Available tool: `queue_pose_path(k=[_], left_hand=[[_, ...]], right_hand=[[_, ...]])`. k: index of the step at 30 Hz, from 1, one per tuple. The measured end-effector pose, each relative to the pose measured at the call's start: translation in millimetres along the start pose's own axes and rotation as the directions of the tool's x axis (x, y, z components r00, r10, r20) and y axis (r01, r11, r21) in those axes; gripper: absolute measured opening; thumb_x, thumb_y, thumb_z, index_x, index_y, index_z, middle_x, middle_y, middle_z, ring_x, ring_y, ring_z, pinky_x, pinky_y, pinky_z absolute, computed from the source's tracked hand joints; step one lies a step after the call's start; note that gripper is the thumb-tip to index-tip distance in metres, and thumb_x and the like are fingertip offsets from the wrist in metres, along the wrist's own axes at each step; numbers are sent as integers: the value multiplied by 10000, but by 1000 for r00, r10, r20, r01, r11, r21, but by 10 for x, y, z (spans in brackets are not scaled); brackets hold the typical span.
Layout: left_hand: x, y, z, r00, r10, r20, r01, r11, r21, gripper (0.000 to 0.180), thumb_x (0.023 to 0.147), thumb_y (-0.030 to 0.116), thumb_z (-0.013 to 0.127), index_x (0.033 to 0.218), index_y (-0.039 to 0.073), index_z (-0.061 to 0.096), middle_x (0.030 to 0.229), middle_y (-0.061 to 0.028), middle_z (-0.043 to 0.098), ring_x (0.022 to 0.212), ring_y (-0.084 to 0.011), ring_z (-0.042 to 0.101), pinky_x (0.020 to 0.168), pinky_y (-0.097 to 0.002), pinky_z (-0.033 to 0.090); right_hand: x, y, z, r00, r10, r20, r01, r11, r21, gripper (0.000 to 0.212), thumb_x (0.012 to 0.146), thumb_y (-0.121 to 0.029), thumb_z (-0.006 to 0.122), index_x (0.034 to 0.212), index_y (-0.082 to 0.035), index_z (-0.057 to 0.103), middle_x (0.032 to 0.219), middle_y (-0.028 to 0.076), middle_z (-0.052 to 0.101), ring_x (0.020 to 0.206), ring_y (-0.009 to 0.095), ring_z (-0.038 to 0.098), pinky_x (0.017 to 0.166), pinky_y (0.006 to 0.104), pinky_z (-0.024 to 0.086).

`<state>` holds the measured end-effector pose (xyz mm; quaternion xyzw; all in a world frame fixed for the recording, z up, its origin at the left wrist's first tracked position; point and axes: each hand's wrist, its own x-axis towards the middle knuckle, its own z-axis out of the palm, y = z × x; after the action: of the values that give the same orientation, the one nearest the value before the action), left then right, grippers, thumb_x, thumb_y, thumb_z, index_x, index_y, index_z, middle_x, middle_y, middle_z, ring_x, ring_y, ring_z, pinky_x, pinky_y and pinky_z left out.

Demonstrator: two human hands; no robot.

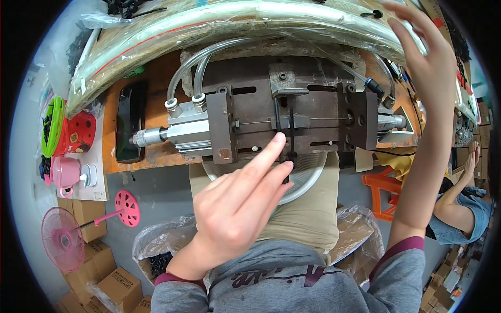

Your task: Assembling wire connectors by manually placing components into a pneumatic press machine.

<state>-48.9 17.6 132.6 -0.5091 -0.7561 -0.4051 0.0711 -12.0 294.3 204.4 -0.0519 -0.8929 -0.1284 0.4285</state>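
My left hand (229,214) reaches over the front of a dark metal clamping fixture (313,125). Its index fingertip rests against a thin black rod-like part (277,112) at the fixture's middle. A second slim black piece (291,125) runs alongside, down to my curled lower fingers, which appear to pinch its near end; the thumb is hidden. My right hand (425,47) is raised at the far right, over the plastic-covered ledge, fingers apart and nothing visible between them. Just left of its fingertips lies a small black part (373,13).
Silver pneumatic cylinders (190,133) with clear hoses flank the fixture. A black phone (130,120) lies left on the wooden bench. A white basket (308,188) sits under the fixture. A pink fan (63,240) stands left; another person (456,214) sits right, beside an orange stool (380,193).
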Motion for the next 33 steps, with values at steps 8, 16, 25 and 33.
queue_pose_path(k=[8,16,25,33], left_hand=[[25,-33,333,996,77,48,-86,964,252,253,709,94,813,944,40,739,1199,-106,714,616,-145,640,552,-252,486],[66,-41,319,998,40,58,-54,963,263,252,701,86,815,938,45,740,1200,-103,715,601,-144,633,547,-256,480],[91,-50,335,996,71,45,-79,972,223,258,705,80,812,951,41,742,1201,-102,714,595,-141,624,546,-257,485],[-11,29,-2,959,70,276,-84,996,40,275,700,145,838,938,50,741,1084,-83,735,604,-159,638,548,-283,494]], right_hand=[[178,1078,423,827,96,555,-284,922,263,265,963,-279,648,1148,-113,738,1033,7,717,956,129,619,842,278,482],[4,276,96,935,235,266,-347,764,544,212,902,-104,729,1095,-17,717,915,0,656,730,69,570,674,194,443],[-496,-604,-502,843,257,473,-538,390,747,369,749,66,750,1109,48,670,1028,108,644,787,134,630,691,240,522],[-971,-976,-349,909,-40,414,-263,715,647,276,730,30,726,999,45,668,1265,241,627,975,330,696,766,379,576]])
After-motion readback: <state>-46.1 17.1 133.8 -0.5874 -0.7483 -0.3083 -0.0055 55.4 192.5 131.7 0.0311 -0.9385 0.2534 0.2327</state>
